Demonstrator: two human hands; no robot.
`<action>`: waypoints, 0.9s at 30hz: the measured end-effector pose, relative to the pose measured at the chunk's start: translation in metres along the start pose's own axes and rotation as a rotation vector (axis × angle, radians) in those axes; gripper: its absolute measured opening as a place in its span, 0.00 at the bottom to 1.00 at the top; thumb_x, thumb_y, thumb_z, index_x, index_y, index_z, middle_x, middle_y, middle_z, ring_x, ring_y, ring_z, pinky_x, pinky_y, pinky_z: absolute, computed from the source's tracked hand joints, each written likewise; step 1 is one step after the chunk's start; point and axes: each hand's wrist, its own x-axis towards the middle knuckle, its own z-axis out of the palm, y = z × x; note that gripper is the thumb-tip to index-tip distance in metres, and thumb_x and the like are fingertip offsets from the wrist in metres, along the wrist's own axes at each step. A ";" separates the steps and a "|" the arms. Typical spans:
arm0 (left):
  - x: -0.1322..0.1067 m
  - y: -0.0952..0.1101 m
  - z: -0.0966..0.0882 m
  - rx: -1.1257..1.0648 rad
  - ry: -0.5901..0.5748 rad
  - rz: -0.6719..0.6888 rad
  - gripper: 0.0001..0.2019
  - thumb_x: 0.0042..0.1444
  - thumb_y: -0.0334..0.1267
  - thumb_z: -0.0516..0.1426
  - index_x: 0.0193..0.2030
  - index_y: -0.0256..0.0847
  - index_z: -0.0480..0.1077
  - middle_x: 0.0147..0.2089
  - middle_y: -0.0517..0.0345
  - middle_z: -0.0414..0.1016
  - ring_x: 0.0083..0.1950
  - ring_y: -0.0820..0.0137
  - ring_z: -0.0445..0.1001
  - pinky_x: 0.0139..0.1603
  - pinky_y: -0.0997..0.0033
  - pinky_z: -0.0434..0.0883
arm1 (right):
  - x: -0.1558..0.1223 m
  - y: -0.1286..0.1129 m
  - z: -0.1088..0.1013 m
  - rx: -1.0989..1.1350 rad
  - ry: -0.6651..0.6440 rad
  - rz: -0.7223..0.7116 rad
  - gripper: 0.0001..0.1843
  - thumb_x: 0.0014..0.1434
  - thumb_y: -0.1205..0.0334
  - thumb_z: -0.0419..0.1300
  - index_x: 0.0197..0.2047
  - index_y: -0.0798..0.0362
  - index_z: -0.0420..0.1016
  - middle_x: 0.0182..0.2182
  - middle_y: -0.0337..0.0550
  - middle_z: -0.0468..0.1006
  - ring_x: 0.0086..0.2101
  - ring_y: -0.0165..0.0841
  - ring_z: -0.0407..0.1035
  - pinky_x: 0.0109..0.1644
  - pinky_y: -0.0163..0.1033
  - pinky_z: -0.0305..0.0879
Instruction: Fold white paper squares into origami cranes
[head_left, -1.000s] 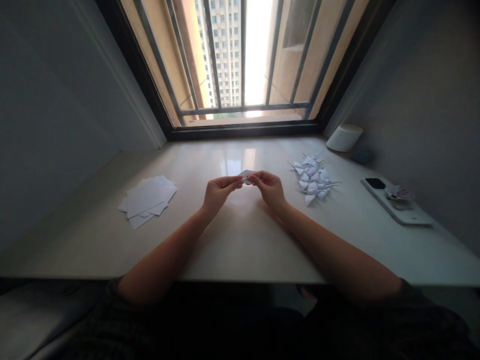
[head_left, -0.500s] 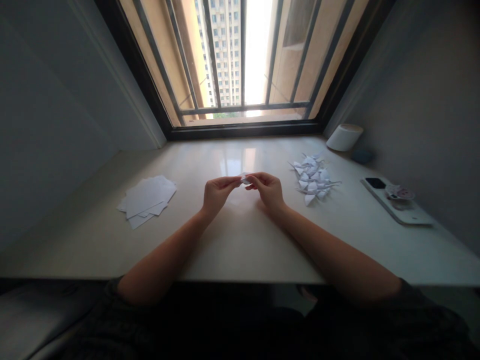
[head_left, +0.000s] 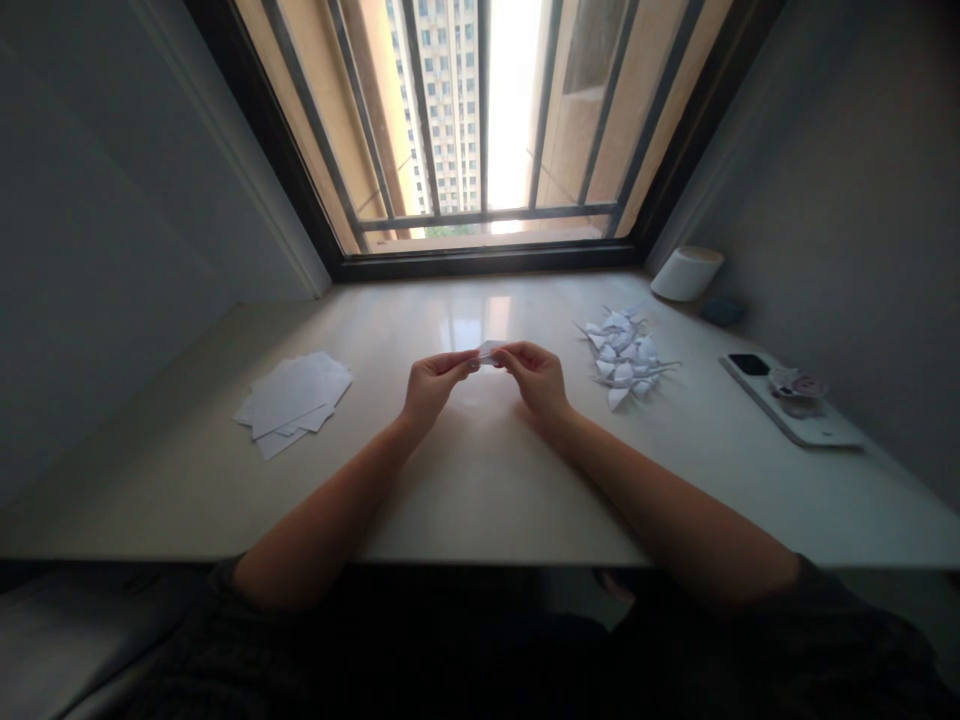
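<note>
Both hands meet above the middle of the pale tabletop (head_left: 480, 480). My left hand (head_left: 433, 385) and my right hand (head_left: 534, 376) pinch a small folded piece of white paper (head_left: 488, 349) between their fingertips, one hand on each side of it. The paper is held just above the table surface. Most of it is hidden by the fingers. A loose stack of flat white paper sheets (head_left: 294, 400) lies to the left of my left hand. A heap of small folded white paper shapes (head_left: 625, 355) lies to the right of my right hand.
A white cylindrical object (head_left: 686, 273) stands at the back right corner with a small dark thing (head_left: 723, 311) beside it. A phone (head_left: 787, 410) with small items on it lies along the right wall. A barred window (head_left: 487, 130) rises behind the table.
The hands stay almost where they were; the fingertips have shifted slightly on the folded paper. The view has moved a little.
</note>
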 end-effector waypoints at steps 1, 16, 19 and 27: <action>0.000 0.000 0.000 -0.002 -0.006 -0.003 0.16 0.42 0.45 0.68 0.38 0.40 0.80 0.35 0.53 0.81 0.38 0.67 0.77 0.45 0.64 0.71 | 0.000 0.001 0.000 0.014 0.005 0.001 0.12 0.47 0.51 0.68 0.29 0.51 0.79 0.27 0.39 0.80 0.31 0.33 0.74 0.41 0.41 0.70; 0.004 -0.004 -0.003 -0.021 0.030 0.010 0.16 0.38 0.43 0.70 0.35 0.39 0.80 0.32 0.52 0.81 0.33 0.69 0.76 0.40 0.68 0.70 | 0.001 0.006 0.001 0.063 0.017 0.014 0.13 0.46 0.51 0.69 0.30 0.52 0.80 0.28 0.40 0.81 0.32 0.33 0.74 0.42 0.40 0.70; 0.002 -0.003 -0.002 -0.025 0.046 0.037 0.14 0.38 0.43 0.70 0.33 0.40 0.80 0.34 0.52 0.82 0.35 0.68 0.77 0.43 0.66 0.71 | 0.000 0.003 0.002 0.067 0.033 0.037 0.12 0.45 0.52 0.70 0.29 0.51 0.80 0.28 0.40 0.82 0.33 0.34 0.75 0.42 0.41 0.71; 0.000 0.001 -0.002 -0.019 0.057 0.087 0.14 0.39 0.43 0.70 0.33 0.40 0.81 0.35 0.51 0.82 0.38 0.64 0.78 0.48 0.62 0.72 | 0.002 0.001 -0.001 0.165 -0.050 0.081 0.18 0.38 0.55 0.73 0.35 0.50 0.82 0.35 0.41 0.84 0.38 0.37 0.77 0.49 0.45 0.72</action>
